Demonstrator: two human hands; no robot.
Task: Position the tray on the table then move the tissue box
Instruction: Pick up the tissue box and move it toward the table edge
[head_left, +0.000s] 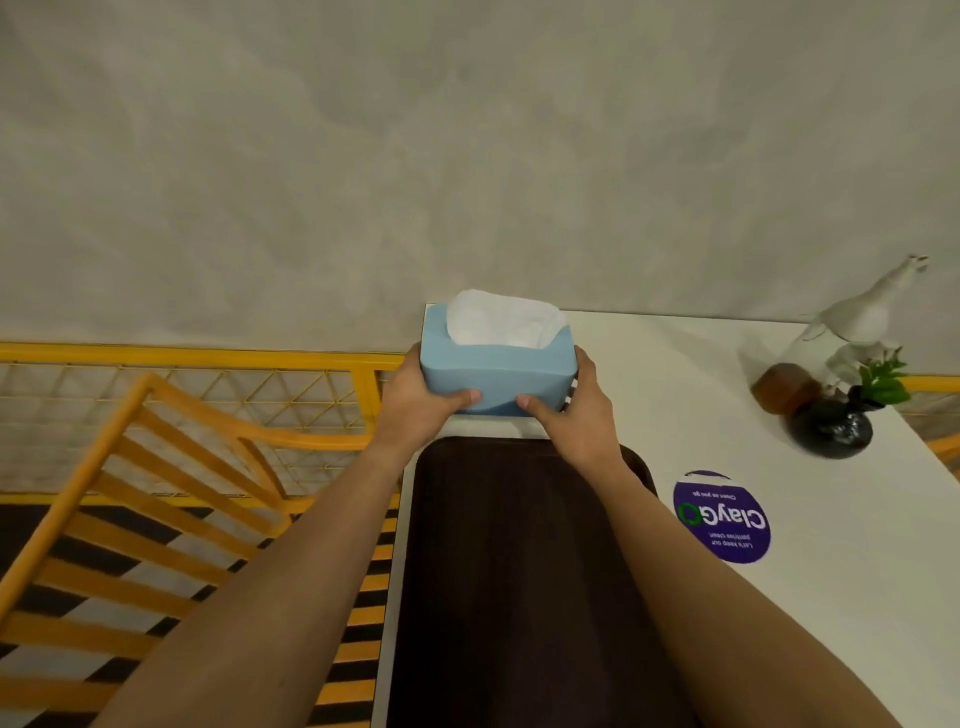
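A white table (727, 395) ran along a grey wall when I watched this moment from my remote seat, with a yellow-orange chair (130, 493) standing off its left edge. The dark brown tray (519, 571) already lay flat on the table near that left edge, its long side running away from the person toward the wall, so I judged the first half of the job done. Both forearms reached out over the tray. Just beyond its far end, at the table's back left corner, sat the blue tissue box (498, 371), a white tissue standing up from its top. Its long axis lay crosswise, left to right, square to the tray's. The left hand (415, 405) clasped the left end and the right hand (576, 415) the right end, thumbs pressed to the near face and fingers curled out of sight behind. Neither hand was nearer; the box lay centred between them. I could not tell whether it was resting on the table or just lifted clear. To the right stood a round purple sticker (722, 519), a black vase (831, 428) and a white figurine (862, 317), well apart from the box.
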